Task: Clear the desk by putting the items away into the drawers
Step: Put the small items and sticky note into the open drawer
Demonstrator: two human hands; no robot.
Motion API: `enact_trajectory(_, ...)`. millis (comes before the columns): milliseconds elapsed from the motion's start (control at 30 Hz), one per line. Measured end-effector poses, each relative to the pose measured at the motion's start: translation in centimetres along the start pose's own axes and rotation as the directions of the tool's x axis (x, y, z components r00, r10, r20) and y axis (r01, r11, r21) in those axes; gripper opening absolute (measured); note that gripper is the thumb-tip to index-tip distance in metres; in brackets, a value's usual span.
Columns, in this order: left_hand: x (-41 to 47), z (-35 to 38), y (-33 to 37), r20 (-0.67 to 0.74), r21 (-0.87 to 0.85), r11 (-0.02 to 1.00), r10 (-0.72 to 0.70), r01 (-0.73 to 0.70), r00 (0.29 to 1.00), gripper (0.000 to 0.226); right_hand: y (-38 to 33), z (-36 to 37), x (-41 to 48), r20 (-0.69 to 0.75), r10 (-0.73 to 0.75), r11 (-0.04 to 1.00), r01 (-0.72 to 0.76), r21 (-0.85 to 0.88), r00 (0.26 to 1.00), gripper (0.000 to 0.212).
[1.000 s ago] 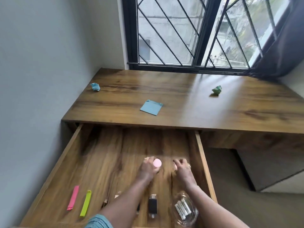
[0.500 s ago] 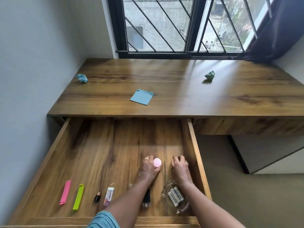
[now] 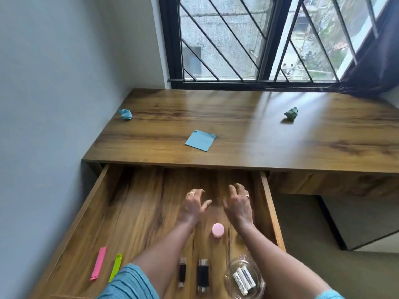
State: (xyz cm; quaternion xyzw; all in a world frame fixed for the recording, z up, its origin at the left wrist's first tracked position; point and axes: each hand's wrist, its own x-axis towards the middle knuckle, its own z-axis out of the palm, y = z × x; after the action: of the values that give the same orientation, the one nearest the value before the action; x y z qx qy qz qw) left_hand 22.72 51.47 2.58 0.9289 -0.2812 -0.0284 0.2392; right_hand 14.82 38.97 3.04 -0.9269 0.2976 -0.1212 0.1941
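Findings. The drawer (image 3: 271, 209) under the left part of the table (image 3: 269, 134) stands fully pulled out, which leaves its whole floor reachable from above.

Both hands are over the drawer floor, right of centre and towards its far edge. The left hand (image 3: 193, 206) and right hand (image 3: 237, 205) are palm-down side by side, well apart. Their fingers are spread and loosely curved, and grip nothing. Neither hand touches the pink round tub (image 3: 218, 230), which sits upright on the drawer floor just nearer the front edge, between the two forearms.

Contents are laid in a row along the drawer's front edge, evidently to keep each piece visible and separate:
- a pink clip (image 3: 98, 263) and a green clip (image 3: 115, 266) towards the left corner;
- a narrow dark stick (image 3: 182, 271) and a broader dark stick (image 3: 203, 275) at the middle;
- a glass bowl (image 3: 257, 275) at the right corner, holding batteries (image 3: 243, 279) so they cannot roll loose.

Outstanding on the table:
- a blue paper pad (image 3: 200, 140), flat, near the front edge above the drawer;
- a blue paper ball (image 3: 125, 114) by the left edge;
- a green paper ball (image 3: 291, 113) towards the far edge.

Assessment: the task is partly complete, with three paper items left to clear. With both hands free, the pad is judged the nearest pickup.
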Motion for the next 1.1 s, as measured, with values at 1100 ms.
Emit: enact_trajectory(1100, 18.6, -9.2, -2.9, 0.227, -0.502, 0.609, -0.593, 0.614, 0.773, 0.03, -11.5, -1.0, 16.5, 0.477, 0.438, 0.395, -0.639, 0.66, 0.762, 0.034)
